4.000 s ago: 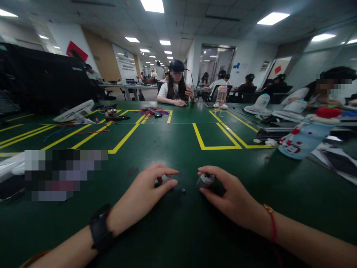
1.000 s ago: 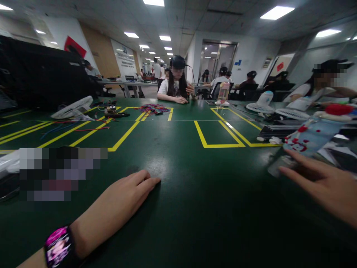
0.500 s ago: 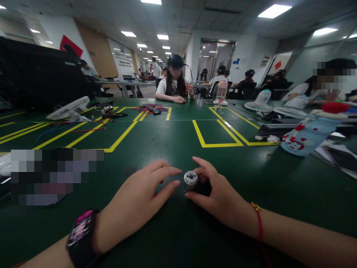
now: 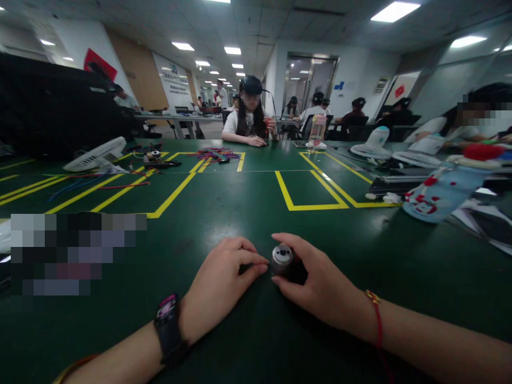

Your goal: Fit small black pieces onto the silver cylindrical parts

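Observation:
My right hand [image 4: 318,285] grips a small silver cylindrical motor [image 4: 282,258] between thumb and fingers, its end face turned toward me, just above the green table [image 4: 256,202]. My left hand [image 4: 224,282] rests on the table right beside it, thumb and forefinger pinched together near the motor's left side; whether they hold a small part I cannot tell. A dark watch sits on my left wrist and a red string bracelet on my right.
Yellow tape lines [image 4: 308,205] mark boxes on the table. A light blue bottle with red marks [image 4: 436,200] lies at the right. White fans [image 4: 96,156] and coloured wires [image 4: 216,156] lie farther back. A person [image 4: 250,120] sits across; others sit at right.
One second ago my right hand reached toward the far right; it came back holding the motor. My left hand has closed in and pinched its fingers beside the motor.

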Available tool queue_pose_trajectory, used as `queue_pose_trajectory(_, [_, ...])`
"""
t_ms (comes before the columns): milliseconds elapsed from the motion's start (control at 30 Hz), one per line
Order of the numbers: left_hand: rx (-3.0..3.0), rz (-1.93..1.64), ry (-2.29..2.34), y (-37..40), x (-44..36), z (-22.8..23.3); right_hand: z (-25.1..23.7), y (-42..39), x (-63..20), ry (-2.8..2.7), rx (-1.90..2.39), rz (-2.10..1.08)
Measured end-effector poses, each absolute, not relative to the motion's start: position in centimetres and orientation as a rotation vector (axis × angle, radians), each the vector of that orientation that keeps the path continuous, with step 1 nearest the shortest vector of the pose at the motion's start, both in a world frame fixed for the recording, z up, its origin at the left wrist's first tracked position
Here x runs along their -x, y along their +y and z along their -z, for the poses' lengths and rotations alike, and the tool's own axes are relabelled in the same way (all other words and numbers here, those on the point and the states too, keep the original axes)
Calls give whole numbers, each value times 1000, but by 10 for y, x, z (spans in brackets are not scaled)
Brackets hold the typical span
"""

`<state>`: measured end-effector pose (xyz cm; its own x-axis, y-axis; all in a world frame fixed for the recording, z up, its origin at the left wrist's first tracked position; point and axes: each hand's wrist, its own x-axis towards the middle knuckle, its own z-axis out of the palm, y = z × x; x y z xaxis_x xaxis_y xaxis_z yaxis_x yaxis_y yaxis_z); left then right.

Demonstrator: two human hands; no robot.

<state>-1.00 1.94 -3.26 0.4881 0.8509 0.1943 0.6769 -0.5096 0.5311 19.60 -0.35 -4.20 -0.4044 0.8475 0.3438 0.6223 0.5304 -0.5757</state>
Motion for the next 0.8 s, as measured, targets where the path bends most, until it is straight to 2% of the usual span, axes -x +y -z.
queue_pose_trajectory(100, [-2301, -638, 1276, 19, 14, 32, 38, -3, -204, -2183, 1186, -450])
queue_pose_trajectory(200, [-2212, -687, 1336, 15, 37, 24, 32, -3, -237, -2067, 1339, -262])
queue_pose_trajectory(333, [-2129, -639, 1482, 12, 83, 23, 33, -5, -324, -1797, 1748, 36])
queue_pose_trajectory(500, [-1944, -581, 1618, 16, 108, 29, 37, -16, -412, -1637, 2201, 89])
queue_pose_trajectory(567, [-1908, -573, 1622, 20, 105, 29, 33, -18, -411, -1717, 2178, 321])
queue_pose_trajectory(667, [-1914, -585, 1611, 23, 100, 29, 23, -16, -364, -1843, 1887, 702])
queue_pose_trajectory(733, [-1924, -586, 1618, 24, 99, 29, 19, -12, -312, -2080, 1617, 539])
queue_pose_trajectory(800, [-1925, -575, 1635, 24, 102, 29, 20, -6, -257, -2311, 1393, 169])
